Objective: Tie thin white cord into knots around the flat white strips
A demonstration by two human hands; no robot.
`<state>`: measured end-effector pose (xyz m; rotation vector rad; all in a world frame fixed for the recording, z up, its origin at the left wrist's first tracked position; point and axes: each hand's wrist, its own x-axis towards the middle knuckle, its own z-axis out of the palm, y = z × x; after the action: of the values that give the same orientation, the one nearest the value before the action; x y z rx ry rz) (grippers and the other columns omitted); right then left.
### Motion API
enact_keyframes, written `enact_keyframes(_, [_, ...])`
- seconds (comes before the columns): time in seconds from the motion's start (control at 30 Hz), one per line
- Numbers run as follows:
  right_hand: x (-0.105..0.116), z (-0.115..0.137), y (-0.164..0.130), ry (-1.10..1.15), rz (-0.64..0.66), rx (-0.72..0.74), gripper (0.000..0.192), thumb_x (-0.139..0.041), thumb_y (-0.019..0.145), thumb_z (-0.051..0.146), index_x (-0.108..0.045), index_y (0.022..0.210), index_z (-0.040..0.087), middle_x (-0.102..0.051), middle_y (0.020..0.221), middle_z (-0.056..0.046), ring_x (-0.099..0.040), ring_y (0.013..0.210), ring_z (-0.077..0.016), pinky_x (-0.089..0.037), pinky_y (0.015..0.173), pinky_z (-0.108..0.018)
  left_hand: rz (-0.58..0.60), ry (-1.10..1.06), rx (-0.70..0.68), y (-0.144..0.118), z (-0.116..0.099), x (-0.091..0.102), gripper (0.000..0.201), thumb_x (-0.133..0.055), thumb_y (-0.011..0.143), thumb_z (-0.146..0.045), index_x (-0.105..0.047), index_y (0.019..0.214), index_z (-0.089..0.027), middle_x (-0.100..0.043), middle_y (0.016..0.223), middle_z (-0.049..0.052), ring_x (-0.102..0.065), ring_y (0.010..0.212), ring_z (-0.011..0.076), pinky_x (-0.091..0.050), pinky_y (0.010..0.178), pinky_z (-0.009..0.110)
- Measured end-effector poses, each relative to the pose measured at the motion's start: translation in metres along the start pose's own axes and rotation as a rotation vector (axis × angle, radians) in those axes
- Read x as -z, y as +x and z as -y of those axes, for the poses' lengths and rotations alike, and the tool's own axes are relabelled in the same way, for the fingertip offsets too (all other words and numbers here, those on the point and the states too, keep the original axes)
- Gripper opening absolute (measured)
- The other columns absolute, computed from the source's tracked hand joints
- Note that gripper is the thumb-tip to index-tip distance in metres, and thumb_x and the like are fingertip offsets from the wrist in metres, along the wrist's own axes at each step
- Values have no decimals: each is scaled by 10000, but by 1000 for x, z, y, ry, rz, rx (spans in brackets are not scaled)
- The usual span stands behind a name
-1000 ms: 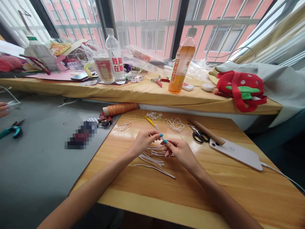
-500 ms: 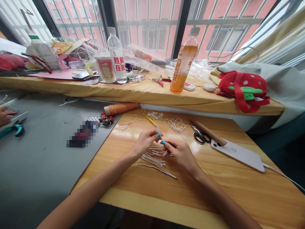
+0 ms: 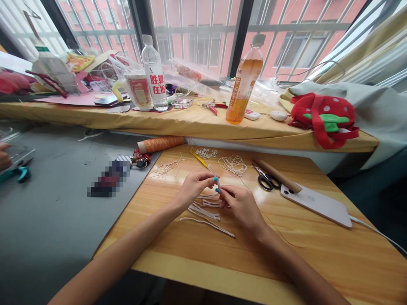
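Observation:
Over the wooden board, my left hand [image 3: 197,186] and my right hand [image 3: 242,208] meet, thumbs and fingers closed in a pinch on a short white cord [image 3: 212,170]. The cord's far end sticks out toward a slim yellow tool [image 3: 199,159], which lies beyond my fingers; whether the two touch I cannot tell. Several cut white cords [image 3: 206,226] lie on the board below my hands, some partly hidden by my right hand. Ahead are a heap of small white pieces [image 3: 206,152] and a loose coil of thin white cord [image 3: 233,165]. Thin cord scraps [image 3: 167,167] lie to the left.
Black-handled scissors [image 3: 267,182], a brown cardboard tube [image 3: 281,177] and a charging phone [image 3: 318,206] are at the right. An orange thread spool [image 3: 162,144] sits by the ledge, which holds bottles [image 3: 244,89] and a red bag [image 3: 324,114]. Another person's hand [image 3: 4,156] is at far left, near teal-handled pliers [image 3: 19,173].
My left thumb and fingertips have shifted slightly right along the white cord, closer to my right fingers. The cord remains pinched between both hands. The view has moved a little.

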<state>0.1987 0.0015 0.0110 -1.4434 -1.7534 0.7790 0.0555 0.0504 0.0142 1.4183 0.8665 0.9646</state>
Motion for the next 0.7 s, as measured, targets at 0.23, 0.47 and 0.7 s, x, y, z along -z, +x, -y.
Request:
enact_keyframes(0.23, [0, 3, 1, 73, 91, 42, 236, -412, 805, 263, -585, 676, 168, -546, 569, 3, -525, 509, -113, -399, 525, -221, -6, -143, 30, 1, 7, -1, 189, -619, 636, -279, -610, 700, -102, -546, 577, -8, -468, 572, 86, -363, 585, 207])
enact_keyframes(0.47, [2, 5, 0, 155, 198, 63, 242, -406, 812, 266, -535, 635, 164, -541, 571, 2, -532, 499, -107, -409, 523, -224, 34, -283, 113, -1, 14, -4, 219, -630, 628, -321, -567, 659, -113, -540, 555, -17, -472, 552, 81, -357, 583, 207])
enact_keyframes(0.7, [0, 2, 1, 292, 121, -13, 225, -407, 811, 312, -565, 763, 160, -540, 632, -4, -535, 518, -113, -441, 510, -237, 11, -144, 67, -1, 5, -4, 220, -601, 658, -327, -597, 737, -122, -555, 652, -5, -466, 592, 81, -359, 583, 203])
